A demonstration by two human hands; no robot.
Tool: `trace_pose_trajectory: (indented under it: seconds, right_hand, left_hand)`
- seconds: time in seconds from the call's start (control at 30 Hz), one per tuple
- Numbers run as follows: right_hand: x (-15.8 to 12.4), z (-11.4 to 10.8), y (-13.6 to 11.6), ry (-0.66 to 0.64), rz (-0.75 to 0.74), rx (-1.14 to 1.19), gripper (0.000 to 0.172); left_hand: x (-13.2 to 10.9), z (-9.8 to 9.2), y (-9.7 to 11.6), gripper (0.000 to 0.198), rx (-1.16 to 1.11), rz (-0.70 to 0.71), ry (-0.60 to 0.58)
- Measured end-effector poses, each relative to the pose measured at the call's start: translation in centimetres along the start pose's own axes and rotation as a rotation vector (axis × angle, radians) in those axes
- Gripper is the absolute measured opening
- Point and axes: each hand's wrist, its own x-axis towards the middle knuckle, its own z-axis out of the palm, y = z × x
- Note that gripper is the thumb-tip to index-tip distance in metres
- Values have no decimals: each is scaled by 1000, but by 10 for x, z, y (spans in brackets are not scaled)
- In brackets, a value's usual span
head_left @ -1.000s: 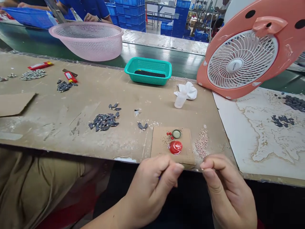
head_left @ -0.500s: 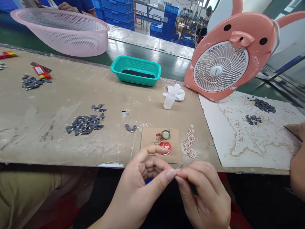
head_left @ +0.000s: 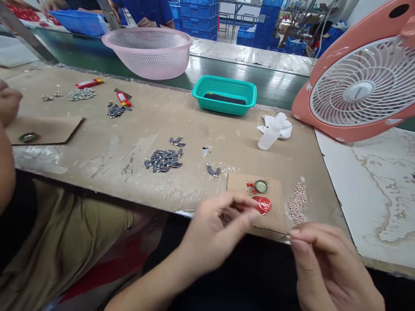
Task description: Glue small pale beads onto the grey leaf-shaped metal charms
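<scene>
My left hand [head_left: 220,231] is above the table's front edge, its thumb and fingers apart with nothing visible between them. The fingertips overlap the view of a shiny red disc [head_left: 265,204] on a small cardboard piece [head_left: 275,218]. Farther right, my right hand [head_left: 330,263] pinches thumb against forefinger. A tiny pale speck shows at those fingertips, too small to name. A bottle cap [head_left: 261,186] lies beside the disc, with small red bits [head_left: 250,185] near it. Next to the cardboard is a spread of tiny pinkish beads [head_left: 297,203].
Dark leaf-shaped pieces [head_left: 164,160] form a pile at mid-table, with a pair [head_left: 213,171] nearer. Behind stand a green basket [head_left: 223,106], a small translucent cup [head_left: 268,139] by crumpled tissue, and a pink fan [head_left: 356,93]. A co-worker's arm [head_left: 6,108] is at left.
My hands have come apart: fingertips that met before now have a gap between them. The view has swung left, so the table's things appear farther right.
</scene>
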Motion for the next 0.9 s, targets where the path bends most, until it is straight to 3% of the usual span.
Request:
trace_pose_trajectory:
  seconds: [0.07, 0.1, 0.17, 0.33, 0.53, 0.6, 0.77, 0.9]
  right_hand:
    - [2, -1, 5, 34, 97, -1, 9]
    - [3, -3, 8, 28, 124, -1, 8]
    - [5, -5, 15, 5, 148, -1, 7]
    - [10, -4, 21, 20, 168, -35, 4]
    - [14, -3, 26, -85, 158, -48, 6]
    - [15, -4, 28, -100, 171, -48, 6]
    - [18, -5, 29, -136, 187, -56, 5]
    - [19, -4, 29, -148, 191, -64, 5]
  left_hand:
    - [14, -23, -6, 12, 494, 181, 227]
    - [22, -34, -8, 15, 709, 171, 323]
    - [36, -50, -11, 16, 844, 103, 392]
    - [55, -53, -11, 15, 920, -10, 337]
    - [52, -62, -13, 8, 891, -10, 242]
    - [49, -70, -16, 11, 949, 73, 206]
    - [47, -86, -22, 25, 1114, 457, 38]
    - [49, -90, -20, 20, 1029, 391, 133]
